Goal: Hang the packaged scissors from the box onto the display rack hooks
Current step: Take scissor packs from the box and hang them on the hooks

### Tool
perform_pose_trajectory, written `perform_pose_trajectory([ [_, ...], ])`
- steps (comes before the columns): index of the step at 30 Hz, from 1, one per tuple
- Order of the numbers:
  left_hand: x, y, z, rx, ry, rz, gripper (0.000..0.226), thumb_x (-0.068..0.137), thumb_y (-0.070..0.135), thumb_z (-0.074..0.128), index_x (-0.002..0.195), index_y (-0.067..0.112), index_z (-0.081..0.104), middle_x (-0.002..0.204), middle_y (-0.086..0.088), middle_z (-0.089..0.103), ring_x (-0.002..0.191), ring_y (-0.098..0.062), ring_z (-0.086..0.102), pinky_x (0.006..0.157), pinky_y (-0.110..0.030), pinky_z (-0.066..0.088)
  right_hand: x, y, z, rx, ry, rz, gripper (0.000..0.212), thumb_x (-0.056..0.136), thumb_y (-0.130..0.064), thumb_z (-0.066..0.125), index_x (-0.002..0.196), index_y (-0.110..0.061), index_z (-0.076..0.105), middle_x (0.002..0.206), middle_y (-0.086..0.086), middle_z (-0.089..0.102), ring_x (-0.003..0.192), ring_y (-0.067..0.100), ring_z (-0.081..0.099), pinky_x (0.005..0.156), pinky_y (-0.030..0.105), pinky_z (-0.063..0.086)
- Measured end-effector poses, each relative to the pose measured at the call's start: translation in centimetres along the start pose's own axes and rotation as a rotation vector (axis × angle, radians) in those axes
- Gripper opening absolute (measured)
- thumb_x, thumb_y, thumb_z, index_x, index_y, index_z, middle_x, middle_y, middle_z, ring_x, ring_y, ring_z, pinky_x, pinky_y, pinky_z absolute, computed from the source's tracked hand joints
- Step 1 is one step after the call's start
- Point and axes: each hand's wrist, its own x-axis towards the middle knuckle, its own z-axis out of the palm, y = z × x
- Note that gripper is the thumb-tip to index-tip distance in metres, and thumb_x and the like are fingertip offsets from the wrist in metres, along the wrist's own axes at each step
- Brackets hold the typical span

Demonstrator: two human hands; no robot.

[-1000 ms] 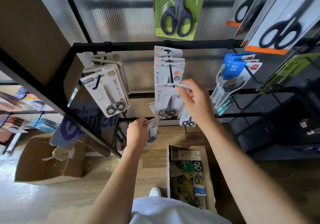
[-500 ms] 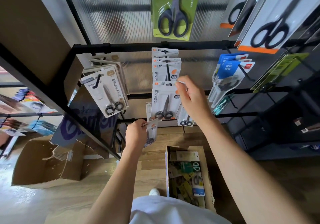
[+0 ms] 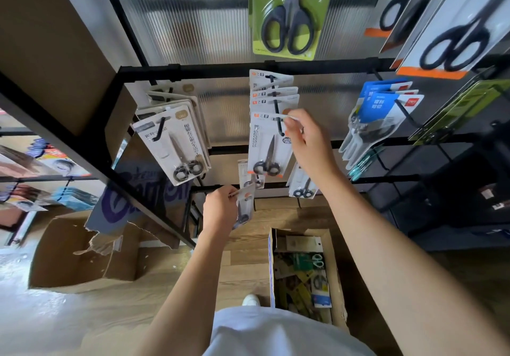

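Pinching the white scissors pack [image 3: 266, 146] by its top edge with my right hand [image 3: 309, 140], I should slide its slot squarely along the hook [image 3: 277, 115], while my left hand [image 3: 220, 212] grips the spare pack [image 3: 244, 206] below.

I counted two cardboard boxes [image 3: 300, 270] on the floor and two hands, each pinching one scissors pack. On the hook [image 3: 278, 119] at my right hand's [image 3: 309, 140] grip four white packs [image 3: 266, 146] hung. Below my left hand's [image 3: 220, 209] grip I made out one shoe [image 3: 250, 299].
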Motion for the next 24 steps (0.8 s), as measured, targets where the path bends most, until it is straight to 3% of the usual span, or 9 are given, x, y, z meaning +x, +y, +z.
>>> perform_pose_trajectory([
  [4, 0.5, 0.1, -0.1, 0.017, -0.014, -0.001, 0.020, 0.090, 0.005, 0.049, 0.097, 0.007, 0.068, 0.088, -0.011, 0.067, 0.076, -0.026, 0.056, 0.065, -0.030, 0.045, 2.1, 0.4, 0.3, -0.070, 0.020, -0.005, 0.019, 0.099, -0.019, 0.048, 0.097, -0.002, 0.058, 0.078, -0.001, 0.056, 0.068, 0.015, 0.052, 0.055, 0.012, 0.033],
  [7, 0.5, 0.0, -0.1, 0.008, -0.018, 0.004, 0.021, 0.090, 0.005, 0.050, 0.098, 0.009, 0.068, 0.086, -0.008, 0.066, 0.078, -0.025, 0.058, 0.066, -0.030, 0.045, 3.3, 0.9, 0.5, -0.104, 0.026, -0.015, 0.019, 0.098, -0.017, 0.048, 0.097, -0.001, 0.058, 0.080, 0.000, 0.058, 0.076, 0.022, 0.060, 0.056, 0.020, 0.033],
  [11, 0.2, -0.1, 0.1, 0.012, -0.023, 0.006, 0.021, 0.090, 0.005, 0.049, 0.099, 0.010, 0.068, 0.085, -0.006, 0.065, 0.076, -0.022, 0.056, 0.066, -0.029, 0.045, 4.0, 1.1, 0.3, -0.123, 0.012, -0.005, 0.018, 0.097, -0.016, 0.050, 0.104, -0.002, 0.058, 0.088, 0.002, 0.062, 0.083, 0.022, 0.062, 0.058, 0.015, 0.034],
  [13, -0.1, -0.2, 0.3, 0.019, -0.032, -0.006, 0.021, 0.090, 0.005, 0.049, 0.099, 0.010, 0.067, 0.083, -0.005, 0.064, 0.075, -0.023, 0.057, 0.065, -0.029, 0.046, 3.7, 1.2, 0.4, -0.140, 0.013, 0.019, 0.024, 0.096, -0.016, 0.052, 0.116, -0.004, 0.055, 0.102, 0.008, 0.065, 0.085, 0.020, 0.060, 0.063, 0.012, 0.034],
  [16, -0.7, -0.4, 0.7, 0.046, -0.046, -0.009, 0.022, 0.089, 0.005, 0.050, 0.100, 0.009, 0.068, 0.088, -0.010, 0.067, 0.077, -0.026, 0.058, 0.066, -0.031, 0.048, 2.3, 1.9, 0.5, -0.130, 0.035, 0.107, 0.038, 0.092, -0.019, 0.056, 0.127, -0.007, 0.048, 0.118, 0.008, 0.062, 0.102, 0.021, 0.060, 0.077, 0.025, 0.046],
  [18, -1.3, -0.4, 1.2, 0.060, -0.054, -0.011, 0.022, 0.089, 0.005, 0.051, 0.101, 0.011, 0.069, 0.090, -0.011, 0.068, 0.077, -0.026, 0.058, 0.066, -0.031, 0.047, 0.8, 2.7, 0.1, -0.163, 0.032, 0.171, 0.045, 0.091, -0.021, 0.059, 0.131, -0.007, 0.045, 0.122, 0.008, 0.059, 0.108, 0.021, 0.057, 0.085, 0.032, 0.048],
  [21, -2.6, -0.1, 2.0, 0.065, -0.068, -0.006, 0.022, 0.090, 0.006, 0.052, 0.102, 0.010, 0.069, 0.092, -0.010, 0.068, 0.074, -0.021, 0.053, 0.063, -0.025, 0.042, -2.3, 3.2, -1.1, -0.230, -0.038, 0.249, 0.046, 0.091, -0.022, 0.060, 0.133, -0.010, 0.045, 0.127, 0.007, 0.055, 0.113, 0.020, 0.054, 0.088, 0.028, 0.043],
  [24, -4.2, 0.2, 2.7, 0.053, -0.059, -0.012, 0.023, 0.091, 0.006, 0.052, 0.105, 0.010, 0.069, 0.094, -0.010, 0.068, 0.073, -0.018, 0.052, 0.064, -0.023, 0.039, -5.4, 3.5, -2.0, -0.265, -0.097, 0.283, 0.042, 0.091, -0.023, 0.059, 0.130, -0.011, 0.049, 0.128, 0.006, 0.056, 0.113, 0.021, 0.054, 0.090, 0.033, 0.046],
])
